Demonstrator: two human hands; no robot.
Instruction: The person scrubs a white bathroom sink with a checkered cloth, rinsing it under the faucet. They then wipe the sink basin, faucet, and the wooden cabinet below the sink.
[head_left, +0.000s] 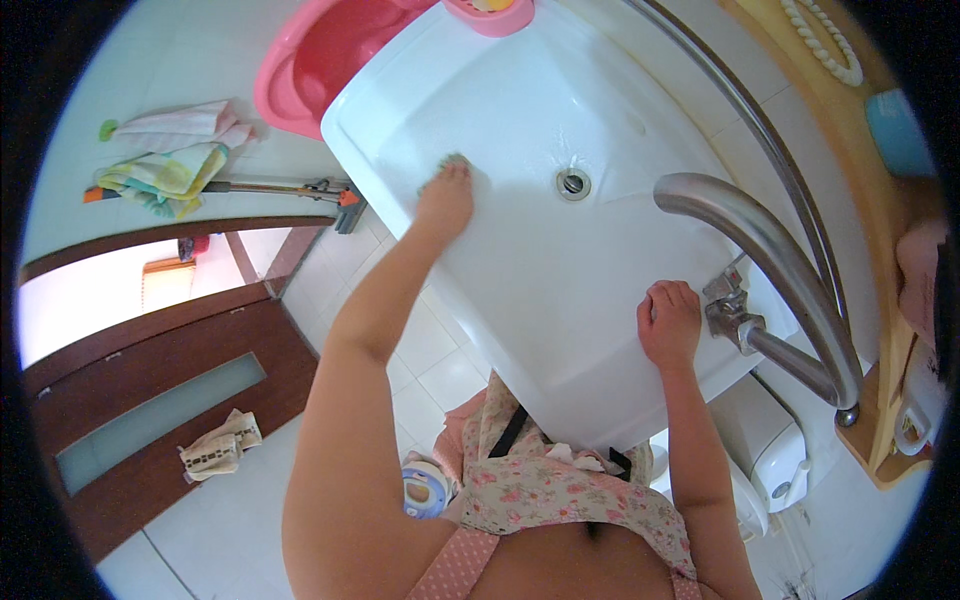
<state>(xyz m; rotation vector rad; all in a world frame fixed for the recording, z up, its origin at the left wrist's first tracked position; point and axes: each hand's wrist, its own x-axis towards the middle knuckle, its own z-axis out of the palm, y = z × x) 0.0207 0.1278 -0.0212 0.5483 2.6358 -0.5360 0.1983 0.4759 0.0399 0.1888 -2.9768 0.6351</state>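
Note:
My left hand (446, 196) presses a greenish scrubbing pad (454, 161) against the left inner side of a white ceramic sink (525, 247); most of the pad is hidden under the fingers. My right hand (670, 319), fingers curled, rests on the sink's surface at the right, just beside the metal faucet's valve (731, 311). Whether it holds anything cannot be seen. Between and above the hands lies the round drain (574, 184), with a little water around it. The curved faucet spout (720, 196) arches over the basin's right part.
A pink plastic basin (292, 82) and a pink soap dish (499, 19) are at the sink's far edge. A wooden shelf (840, 172) with bottles runs along the right. Towels (169, 169) and a mop-like tool (277, 189) hang left. A toilet (757, 450) stands lower right.

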